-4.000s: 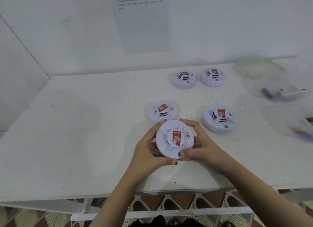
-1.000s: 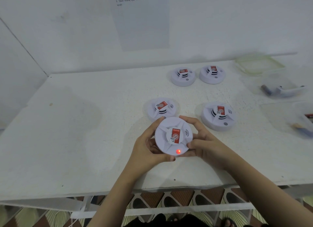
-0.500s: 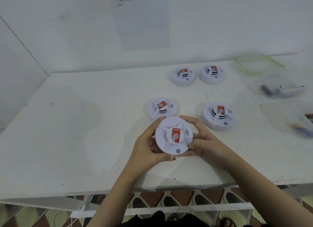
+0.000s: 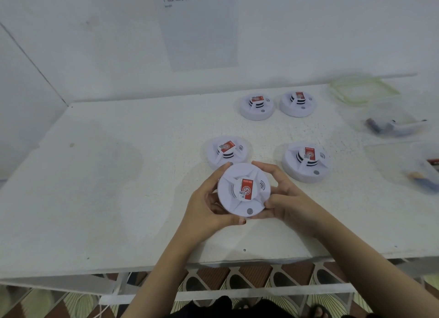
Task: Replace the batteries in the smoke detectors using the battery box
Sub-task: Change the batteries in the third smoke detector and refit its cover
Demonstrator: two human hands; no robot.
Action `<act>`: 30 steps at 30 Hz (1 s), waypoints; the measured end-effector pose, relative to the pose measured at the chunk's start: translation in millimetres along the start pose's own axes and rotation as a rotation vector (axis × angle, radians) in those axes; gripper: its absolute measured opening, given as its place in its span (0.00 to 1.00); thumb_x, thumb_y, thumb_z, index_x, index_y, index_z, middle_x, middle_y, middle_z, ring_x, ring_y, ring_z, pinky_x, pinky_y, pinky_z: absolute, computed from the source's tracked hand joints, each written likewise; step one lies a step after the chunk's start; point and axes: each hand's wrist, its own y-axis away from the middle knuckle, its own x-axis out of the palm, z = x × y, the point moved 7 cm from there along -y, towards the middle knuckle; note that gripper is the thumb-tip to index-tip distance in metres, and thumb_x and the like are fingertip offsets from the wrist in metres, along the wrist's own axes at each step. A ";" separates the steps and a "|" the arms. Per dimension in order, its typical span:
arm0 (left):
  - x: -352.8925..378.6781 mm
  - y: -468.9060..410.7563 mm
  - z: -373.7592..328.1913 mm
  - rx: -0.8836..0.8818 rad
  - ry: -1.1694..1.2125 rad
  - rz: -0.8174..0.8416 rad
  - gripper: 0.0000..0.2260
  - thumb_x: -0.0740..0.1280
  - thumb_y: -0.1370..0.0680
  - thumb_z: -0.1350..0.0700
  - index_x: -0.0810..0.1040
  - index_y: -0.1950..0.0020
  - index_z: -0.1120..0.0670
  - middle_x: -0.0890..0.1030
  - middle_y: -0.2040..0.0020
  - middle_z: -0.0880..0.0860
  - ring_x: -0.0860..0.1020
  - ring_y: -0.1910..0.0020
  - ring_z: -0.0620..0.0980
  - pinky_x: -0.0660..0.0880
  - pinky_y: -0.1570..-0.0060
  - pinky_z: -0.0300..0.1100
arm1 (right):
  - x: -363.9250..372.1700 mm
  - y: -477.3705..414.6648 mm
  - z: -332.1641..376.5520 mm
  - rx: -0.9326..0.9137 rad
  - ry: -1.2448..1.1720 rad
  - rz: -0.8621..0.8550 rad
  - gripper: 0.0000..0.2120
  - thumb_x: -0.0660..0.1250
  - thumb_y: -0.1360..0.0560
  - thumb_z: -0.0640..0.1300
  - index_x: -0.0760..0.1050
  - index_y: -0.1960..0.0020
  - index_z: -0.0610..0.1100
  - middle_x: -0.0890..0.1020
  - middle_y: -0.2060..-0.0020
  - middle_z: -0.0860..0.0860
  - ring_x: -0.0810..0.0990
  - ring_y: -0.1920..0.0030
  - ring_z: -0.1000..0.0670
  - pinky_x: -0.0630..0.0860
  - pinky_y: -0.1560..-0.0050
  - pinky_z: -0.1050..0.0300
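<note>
Above the white table [image 4: 114,199], the left hand [image 4: 205,207] and right hand [image 4: 291,205] gripped one smoke detector [image 4: 237,205] by its rim, fingers curled at its 9 and 3 o'clock, face upward. A second detector [image 4: 226,151] lay just beyond at 11 o'clock; the clear battery box [image 4: 389,114] stood well apart at 2 o'clock.

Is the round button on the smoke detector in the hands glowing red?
No, the button on the smoke detector that the left hand and the right hand hold is dull grey, with no light.
</note>
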 end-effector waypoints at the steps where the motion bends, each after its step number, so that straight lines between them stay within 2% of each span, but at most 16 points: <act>1: 0.3 -0.1 -0.4 0.002 0.001 0.000 0.40 0.80 0.38 0.61 0.67 0.30 0.47 0.77 0.35 0.45 0.76 0.36 0.47 0.79 0.49 0.40 | -0.2 0.1 -0.1 0.000 -0.002 0.000 0.32 0.60 0.33 0.30 0.66 0.33 0.54 0.81 0.45 0.40 0.81 0.46 0.38 0.80 0.51 0.47; 5: 0.2 0.0 -1.3 0.001 -0.010 -0.012 0.38 0.78 0.38 0.57 0.67 0.31 0.46 0.77 0.36 0.40 0.76 0.36 0.44 0.78 0.48 0.37 | -0.4 -0.1 -1.2 0.001 -0.008 0.004 0.32 0.59 0.32 0.30 0.66 0.33 0.54 0.80 0.44 0.40 0.80 0.45 0.38 0.80 0.51 0.47; 14: -0.9 -0.1 0.5 -0.005 -0.008 -0.012 0.40 0.79 0.39 0.56 0.67 0.30 0.45 0.78 0.35 0.46 0.77 0.37 0.49 0.80 0.49 0.42 | -0.4 0.3 -0.6 -0.001 -0.008 0.008 0.32 0.59 0.32 0.29 0.66 0.33 0.54 0.81 0.44 0.40 0.81 0.46 0.38 0.81 0.53 0.48; 22: -0.6 0.1 1.2 -0.012 -0.007 -0.004 0.40 0.79 0.38 0.58 0.67 0.29 0.48 0.77 0.34 0.46 0.76 0.36 0.48 0.79 0.48 0.42 | 0.3 0.4 0.8 -0.002 -0.006 0.001 0.31 0.60 0.32 0.30 0.66 0.34 0.54 0.81 0.45 0.41 0.81 0.47 0.39 0.81 0.54 0.50; 30: -0.8 0.4 5.4 -0.032 0.001 0.003 0.42 0.80 0.38 0.59 0.66 0.27 0.51 0.77 0.34 0.49 0.77 0.36 0.50 0.80 0.48 0.44 | -0.8 -0.4 -0.9 0.005 -0.020 0.006 0.32 0.59 0.33 0.29 0.66 0.33 0.54 0.80 0.44 0.40 0.81 0.47 0.39 0.81 0.52 0.47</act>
